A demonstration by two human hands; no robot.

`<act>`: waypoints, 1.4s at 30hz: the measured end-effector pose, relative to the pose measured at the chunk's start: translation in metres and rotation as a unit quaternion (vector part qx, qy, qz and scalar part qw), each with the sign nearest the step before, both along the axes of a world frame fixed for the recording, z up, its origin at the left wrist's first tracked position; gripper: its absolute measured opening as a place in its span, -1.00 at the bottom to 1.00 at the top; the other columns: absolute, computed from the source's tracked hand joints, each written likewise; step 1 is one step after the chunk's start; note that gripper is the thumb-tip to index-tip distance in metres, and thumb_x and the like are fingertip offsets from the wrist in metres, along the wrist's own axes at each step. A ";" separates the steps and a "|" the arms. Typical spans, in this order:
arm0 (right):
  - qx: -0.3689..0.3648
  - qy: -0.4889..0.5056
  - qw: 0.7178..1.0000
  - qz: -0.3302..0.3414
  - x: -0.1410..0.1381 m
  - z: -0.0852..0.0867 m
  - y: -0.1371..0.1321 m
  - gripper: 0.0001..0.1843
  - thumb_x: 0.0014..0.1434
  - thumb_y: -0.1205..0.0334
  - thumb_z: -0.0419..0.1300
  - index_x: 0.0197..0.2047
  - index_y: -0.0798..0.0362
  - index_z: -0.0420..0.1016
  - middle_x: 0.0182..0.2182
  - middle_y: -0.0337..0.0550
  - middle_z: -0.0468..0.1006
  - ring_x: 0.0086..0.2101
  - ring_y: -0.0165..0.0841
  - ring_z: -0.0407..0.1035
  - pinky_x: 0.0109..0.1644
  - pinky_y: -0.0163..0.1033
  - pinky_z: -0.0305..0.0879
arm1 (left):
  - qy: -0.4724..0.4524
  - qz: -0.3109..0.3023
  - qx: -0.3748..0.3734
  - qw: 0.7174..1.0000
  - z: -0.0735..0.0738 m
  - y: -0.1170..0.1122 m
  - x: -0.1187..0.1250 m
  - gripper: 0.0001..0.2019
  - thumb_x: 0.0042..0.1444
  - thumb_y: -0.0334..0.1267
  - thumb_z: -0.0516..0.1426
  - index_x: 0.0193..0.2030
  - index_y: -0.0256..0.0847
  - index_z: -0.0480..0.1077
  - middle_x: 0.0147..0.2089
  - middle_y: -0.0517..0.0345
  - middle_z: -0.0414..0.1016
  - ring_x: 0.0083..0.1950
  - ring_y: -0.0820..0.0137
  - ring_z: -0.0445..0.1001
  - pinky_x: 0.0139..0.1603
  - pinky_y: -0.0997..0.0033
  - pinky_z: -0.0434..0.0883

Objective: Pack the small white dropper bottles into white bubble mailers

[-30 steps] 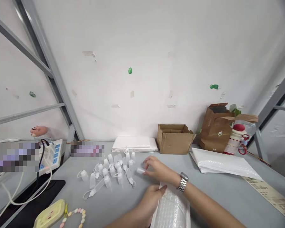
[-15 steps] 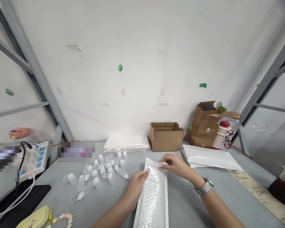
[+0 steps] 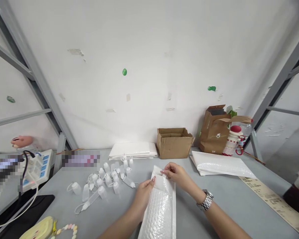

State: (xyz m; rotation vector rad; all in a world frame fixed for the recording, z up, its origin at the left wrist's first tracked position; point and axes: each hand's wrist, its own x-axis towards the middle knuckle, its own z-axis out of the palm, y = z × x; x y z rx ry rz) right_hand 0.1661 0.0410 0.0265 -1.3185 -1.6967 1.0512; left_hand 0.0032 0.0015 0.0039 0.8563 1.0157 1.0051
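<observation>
A white bubble mailer (image 3: 160, 209) lies lengthwise on the grey table (image 3: 214, 202) in front of me. My left hand (image 3: 143, 196) grips its left edge near the far end. My right hand (image 3: 177, 175), with a metal watch on the wrist, pinches the flap at the mailer's far end. Whether anything is inside the mailer cannot be seen. A cluster of small clear plastic dropper bottles (image 3: 107, 181) lies just left of my hands.
A stack of white mailers (image 3: 133, 150) and an open cardboard box (image 3: 174, 142) stand at the back. Another mailer pile (image 3: 220, 164), a brown paper bag (image 3: 215, 131) and a red-capped bottle (image 3: 233, 139) are on the right. A power strip (image 3: 36, 167) and cables lie left.
My right hand left the bottle cluster and came to the mailer's far end. The mailer slid forward on the table, and my fingers closed on its flap.
</observation>
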 end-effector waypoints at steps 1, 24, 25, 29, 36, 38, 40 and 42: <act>0.014 -0.004 1.000 0.006 -0.002 -0.002 -0.001 -0.66 0.10 -0.05 0.07 -0.45 0.08 0.35 -0.55 -0.27 0.35 -0.47 -0.41 0.26 -0.35 -0.29 0.18 | -0.010 0.004 0.003 1.000 0.000 0.000 0.000 -0.50 -0.24 0.15 0.23 -0.39 -0.32 0.48 -0.46 0.11 0.49 -0.34 0.30 0.40 -0.26 0.39 0.26; 0.203 -0.193 0.955 0.099 -0.132 0.027 0.030 -0.83 0.14 0.27 0.15 -0.41 0.08 0.55 -0.37 -0.11 0.45 -0.33 -0.34 0.37 -0.22 -0.27 0.23 | 0.014 0.106 0.002 0.994 -0.006 0.003 0.001 -0.84 -0.19 -0.22 0.16 -0.44 -0.24 0.37 -0.40 0.09 0.49 -0.23 0.23 0.36 -0.20 0.33 0.25; 0.208 -0.183 0.957 0.089 -0.126 0.029 0.031 -0.82 0.15 0.30 0.13 -0.41 0.09 0.54 -0.35 -0.11 0.45 -0.32 -0.36 0.36 -0.22 -0.28 0.23 | 0.012 0.099 0.000 0.995 -0.006 0.002 0.000 -0.81 -0.19 -0.18 0.17 -0.45 -0.25 0.37 -0.41 0.07 0.49 -0.24 0.22 0.37 -0.20 0.32 0.25; 0.255 -0.092 0.962 -0.010 -0.081 0.041 0.026 -0.82 0.19 0.26 0.05 -0.35 0.06 0.46 -0.33 -0.12 0.47 -0.28 -0.34 0.36 -0.18 -0.26 0.24 | 0.003 0.063 -0.004 0.998 0.000 -0.002 -0.002 -0.60 -0.17 0.09 0.17 -0.46 -0.29 0.41 -0.42 0.05 0.50 -0.24 0.18 0.41 -0.16 0.29 0.25; 0.207 -0.046 0.972 -0.097 -0.016 0.024 0.015 -0.77 0.12 0.09 0.05 -0.41 0.01 0.43 -0.43 -0.14 0.54 -0.34 -0.26 0.39 -0.22 -0.19 0.24 | -0.023 0.041 -0.003 0.999 0.001 -0.002 -0.002 -0.47 -0.25 0.20 0.21 -0.37 -0.30 0.47 -0.45 0.08 0.52 -0.28 0.20 0.45 -0.17 0.32 0.28; 0.147 -0.001 0.985 -0.094 -0.012 0.013 0.016 -0.74 0.06 0.04 0.08 -0.46 0.03 0.42 -0.46 -0.12 0.54 -0.36 -0.26 0.39 -0.24 -0.20 0.24 | -0.026 0.036 0.000 0.999 -0.002 -0.001 0.000 -0.46 -0.26 0.21 0.21 -0.37 -0.30 0.47 -0.46 0.08 0.52 -0.32 0.22 0.46 -0.21 0.33 0.29; 0.086 0.044 0.992 -0.085 -0.010 0.003 0.019 -0.71 -0.01 -0.01 0.12 -0.51 0.05 0.42 -0.51 -0.12 0.53 -0.41 -0.28 0.40 -0.28 -0.21 0.26 | -0.025 0.028 -0.001 0.999 -0.004 -0.001 0.002 -0.46 -0.26 0.21 0.21 -0.39 -0.31 0.48 -0.48 0.08 0.51 -0.34 0.23 0.45 -0.25 0.35 0.29; 0.047 0.068 0.994 -0.075 -0.009 -0.003 0.022 -0.69 -0.07 -0.04 0.15 -0.54 0.06 0.41 -0.57 -0.14 0.51 -0.47 -0.30 0.39 -0.34 -0.22 0.27 | -0.016 0.024 -0.002 1.000 -0.004 -0.002 0.003 -0.47 -0.26 0.21 0.21 -0.41 -0.31 0.47 -0.48 0.09 0.51 -0.34 0.24 0.45 -0.27 0.37 0.28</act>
